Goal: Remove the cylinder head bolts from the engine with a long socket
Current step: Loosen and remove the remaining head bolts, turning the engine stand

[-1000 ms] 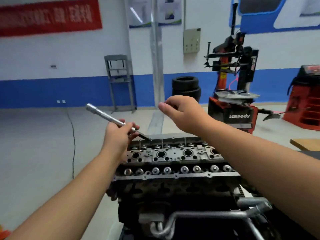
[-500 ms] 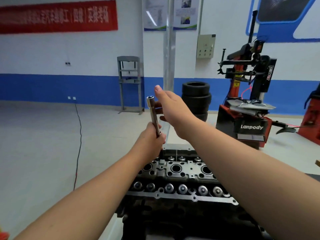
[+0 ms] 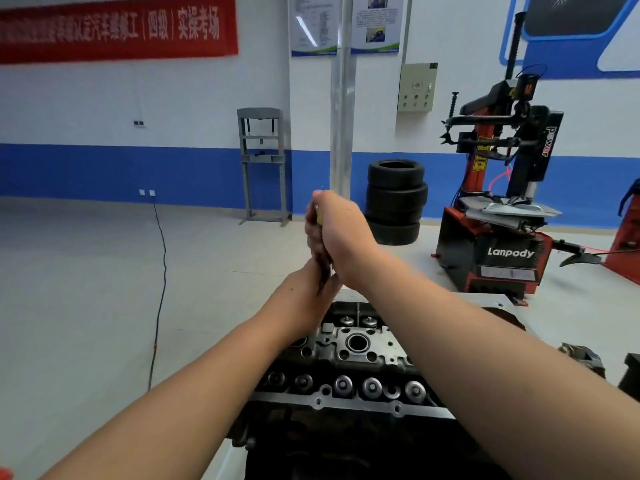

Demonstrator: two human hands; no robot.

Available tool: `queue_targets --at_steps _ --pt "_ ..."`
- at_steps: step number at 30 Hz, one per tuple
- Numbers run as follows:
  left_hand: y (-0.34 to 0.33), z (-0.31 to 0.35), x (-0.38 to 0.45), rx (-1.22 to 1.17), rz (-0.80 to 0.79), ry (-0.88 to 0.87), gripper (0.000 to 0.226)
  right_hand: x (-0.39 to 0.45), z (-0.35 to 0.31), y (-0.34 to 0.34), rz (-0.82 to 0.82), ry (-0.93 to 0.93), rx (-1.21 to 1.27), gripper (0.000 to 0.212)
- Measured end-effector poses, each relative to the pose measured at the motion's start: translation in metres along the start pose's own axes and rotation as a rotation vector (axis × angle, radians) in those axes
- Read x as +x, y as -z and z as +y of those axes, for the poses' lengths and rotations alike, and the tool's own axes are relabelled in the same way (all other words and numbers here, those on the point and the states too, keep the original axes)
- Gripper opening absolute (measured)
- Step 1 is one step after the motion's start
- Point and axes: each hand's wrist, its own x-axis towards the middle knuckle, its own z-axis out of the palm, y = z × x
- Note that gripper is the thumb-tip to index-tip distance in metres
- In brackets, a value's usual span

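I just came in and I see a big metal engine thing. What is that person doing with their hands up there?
A person is working on an engine. Both hands are raised together just above its far end: the right hand is wrapped over the top of a long socket tool, and the left hand is mostly hidden behind it. Only the tool's dark lower tip shows, hanging above the engine and not in any hole yet.

The cylinder head (image 3: 356, 344) was bare cast metal, dull grey, with shinier round caps. The stacked tyres (image 3: 396, 201) were matt black rubber. The floor (image 3: 86, 271) looked smooth, pale.
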Motion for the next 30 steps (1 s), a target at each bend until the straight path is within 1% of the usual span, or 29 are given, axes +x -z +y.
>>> queue_targets --at_steps 2,6,8,11,14,16,19,21,24,30 --pt "0.001 -0.013 -0.005 0.025 -0.069 -0.001 0.027 0.0 0.009 -0.002 0.0 0.004 -0.041 0.026" --pt "0.0 -0.026 -0.007 -0.014 -0.047 -0.016 0.028 0.001 0.012 -0.009 0.0 0.034 -0.119 0.029" --pt "0.0 -0.027 -0.006 -0.072 -0.039 -0.027 0.027 -0.001 0.009 -0.009 -0.016 0.064 -0.126 0.031" --pt "0.002 -0.029 -0.008 -0.241 0.018 -0.066 0.02 -0.004 -0.005 -0.007 -0.034 0.132 -0.01 0.032" --pt "0.002 -0.028 -0.012 -0.323 0.072 -0.092 0.022 -0.001 -0.025 -0.007 -0.056 0.151 0.116 0.034" --pt "0.001 -0.027 -0.013 -0.317 0.077 -0.095 0.021 0.0 -0.027 -0.009 -0.07 0.133 0.096 0.035" --pt "0.001 -0.025 -0.014 -0.262 0.025 -0.085 0.017 0.002 -0.018 -0.009 -0.064 0.084 0.032 0.035" --pt "0.0 -0.024 -0.012 -0.216 0.0 -0.075 0.019 0.002 -0.014 -0.005 -0.055 0.056 0.051 0.032" --pt "0.0 -0.024 -0.01 -0.181 0.004 -0.052 0.017 0.003 -0.013 -0.001 -0.062 0.064 0.044 0.034" --pt "0.0 -0.024 -0.013 -0.189 0.024 -0.061 0.017 0.001 -0.012 -0.004 -0.134 0.065 0.005 0.037"
